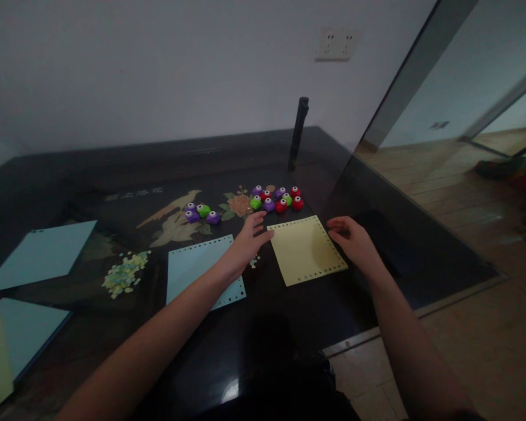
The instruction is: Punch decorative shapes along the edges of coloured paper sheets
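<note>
A yellow paper sheet (304, 250) with punched holes along its edges lies on the dark glossy table (114, 169). My left hand (249, 241) rests at the sheet's left corner, fingers spread and touching its edge. My right hand (354, 240) rests at the sheet's right edge, fingers loosely curled, holding nothing. Left of the yellow sheet lies a light blue sheet (201, 270) with punched edges, partly under my left forearm. Just beyond the yellow sheet sits a cluster of small punch tools (277, 199) in red, purple and green.
Three more punches (202, 213) sit further left. A heap of paper confetti (123, 273) lies left of the blue sheet. More blue sheets (41, 252) and a blue-and-yellow stack (13, 339) lie at far left. A black post (298, 133) stands at the back. The table's right edge (414, 313) borders the floor.
</note>
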`<action>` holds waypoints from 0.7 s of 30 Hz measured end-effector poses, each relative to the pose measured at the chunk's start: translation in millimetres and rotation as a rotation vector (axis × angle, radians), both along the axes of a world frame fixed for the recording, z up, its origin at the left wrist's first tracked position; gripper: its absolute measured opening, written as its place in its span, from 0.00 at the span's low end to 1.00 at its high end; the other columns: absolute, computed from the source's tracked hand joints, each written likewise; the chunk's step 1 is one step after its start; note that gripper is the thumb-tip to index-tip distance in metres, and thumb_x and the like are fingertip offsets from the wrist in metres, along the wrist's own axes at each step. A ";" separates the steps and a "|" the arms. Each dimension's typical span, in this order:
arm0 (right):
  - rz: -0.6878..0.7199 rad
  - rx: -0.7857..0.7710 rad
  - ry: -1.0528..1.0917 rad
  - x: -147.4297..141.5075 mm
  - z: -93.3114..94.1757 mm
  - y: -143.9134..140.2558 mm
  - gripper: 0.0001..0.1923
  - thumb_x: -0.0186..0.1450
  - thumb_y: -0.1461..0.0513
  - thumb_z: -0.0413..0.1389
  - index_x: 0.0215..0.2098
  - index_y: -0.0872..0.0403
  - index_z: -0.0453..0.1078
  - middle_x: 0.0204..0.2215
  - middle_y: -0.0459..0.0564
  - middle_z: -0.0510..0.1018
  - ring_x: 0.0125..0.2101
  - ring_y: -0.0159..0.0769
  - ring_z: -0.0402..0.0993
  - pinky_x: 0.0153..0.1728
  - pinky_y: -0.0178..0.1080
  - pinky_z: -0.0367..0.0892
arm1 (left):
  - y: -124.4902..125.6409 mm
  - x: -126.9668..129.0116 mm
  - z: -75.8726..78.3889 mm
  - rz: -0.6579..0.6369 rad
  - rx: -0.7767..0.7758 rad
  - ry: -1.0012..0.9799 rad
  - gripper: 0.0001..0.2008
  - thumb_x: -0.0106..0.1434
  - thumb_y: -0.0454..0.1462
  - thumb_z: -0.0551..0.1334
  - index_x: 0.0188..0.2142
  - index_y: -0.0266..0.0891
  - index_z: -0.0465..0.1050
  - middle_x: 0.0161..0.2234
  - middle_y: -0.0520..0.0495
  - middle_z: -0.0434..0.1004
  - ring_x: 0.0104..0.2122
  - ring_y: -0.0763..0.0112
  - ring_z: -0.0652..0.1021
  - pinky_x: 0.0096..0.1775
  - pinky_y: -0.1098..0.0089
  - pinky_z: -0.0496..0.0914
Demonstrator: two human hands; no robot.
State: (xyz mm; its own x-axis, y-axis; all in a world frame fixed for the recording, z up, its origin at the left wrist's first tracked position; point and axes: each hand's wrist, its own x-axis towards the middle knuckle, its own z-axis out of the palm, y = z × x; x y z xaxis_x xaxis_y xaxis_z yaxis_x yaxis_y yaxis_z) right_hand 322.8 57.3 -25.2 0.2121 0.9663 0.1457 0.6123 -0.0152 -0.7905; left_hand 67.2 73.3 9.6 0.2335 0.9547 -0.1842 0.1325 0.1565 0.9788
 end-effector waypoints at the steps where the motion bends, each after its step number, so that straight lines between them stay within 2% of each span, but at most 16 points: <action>1: 0.005 -0.001 0.008 -0.5 -2.7 1.1 0.11 0.54 0.62 0.54 0.37 0.54 0.68 0.38 0.53 0.76 0.37 0.40 0.73 0.38 0.44 0.67 | -1.4 1.1 0.7 0.001 -0.063 -0.054 0.25 0.59 0.35 0.58 0.56 0.40 0.56 0.60 0.37 0.55 0.58 0.61 0.62 0.54 0.60 0.62; 4: 0.014 0.006 0.028 -0.9 -8.6 3.4 0.11 0.54 0.63 0.53 0.37 0.54 0.67 0.38 0.53 0.76 0.38 0.40 0.73 0.40 0.45 0.67 | -5.1 4.5 1.0 -0.012 -0.169 -0.169 0.28 0.58 0.33 0.58 0.58 0.41 0.53 0.63 0.35 0.49 0.60 0.59 0.59 0.55 0.59 0.61; 9: 0.029 -0.017 0.056 -0.5 -8.9 4.3 0.11 0.54 0.64 0.53 0.36 0.53 0.67 0.37 0.52 0.76 0.38 0.40 0.73 0.40 0.45 0.67 | -4.8 6.1 -1.0 -0.027 -0.175 -0.208 0.32 0.54 0.28 0.57 0.58 0.40 0.52 0.63 0.34 0.48 0.60 0.60 0.59 0.56 0.58 0.59; 16: 0.058 -0.037 0.050 -1.0 -7.8 4.1 0.10 0.55 0.62 0.54 0.36 0.53 0.67 0.36 0.52 0.76 0.37 0.39 0.73 0.38 0.44 0.67 | -5.0 5.3 -2.8 -0.076 -0.092 -0.133 0.34 0.52 0.27 0.57 0.59 0.39 0.52 0.63 0.33 0.49 0.61 0.59 0.59 0.58 0.57 0.56; 21: 0.050 -0.007 0.054 -2.2 -3.9 2.3 0.10 0.54 0.61 0.54 0.36 0.54 0.68 0.36 0.52 0.76 0.36 0.39 0.73 0.38 0.44 0.67 | -2.8 4.7 -3.5 -0.100 -0.009 -0.035 0.31 0.54 0.29 0.57 0.58 0.42 0.53 0.64 0.37 0.49 0.61 0.57 0.59 0.58 0.55 0.56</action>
